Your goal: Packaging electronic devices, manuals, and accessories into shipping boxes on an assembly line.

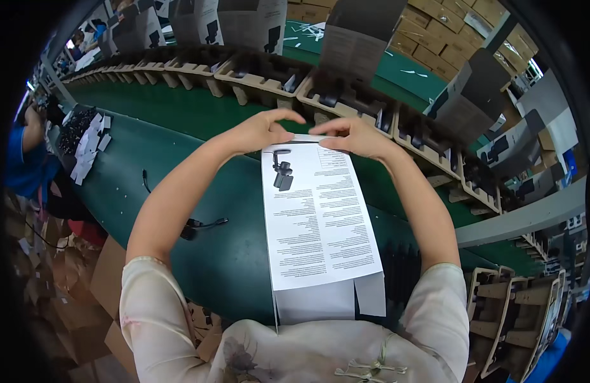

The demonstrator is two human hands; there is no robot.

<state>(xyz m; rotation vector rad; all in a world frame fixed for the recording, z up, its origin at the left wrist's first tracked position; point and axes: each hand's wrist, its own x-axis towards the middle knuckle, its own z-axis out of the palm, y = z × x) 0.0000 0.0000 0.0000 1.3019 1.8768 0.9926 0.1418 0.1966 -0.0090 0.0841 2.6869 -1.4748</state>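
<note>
A flat-looking white printed carton lies in front of me, with a picture of a dark device and columns of text on its upper face. Its near end gapes, with a white flap sticking out towards my body. At the far end, my left hand grips the left part of a narrow end flap, thumb on the edge and index finger arched above it. My right hand closes on the right part of that same flap; its fingertips are slightly blurred.
Beyond the green table runs a row of moulded brown trays holding dark devices, with grey printed cartons standing in them. Cables lie left of my carton. A pile of white slips and a co-worker's blue sleeve are further left.
</note>
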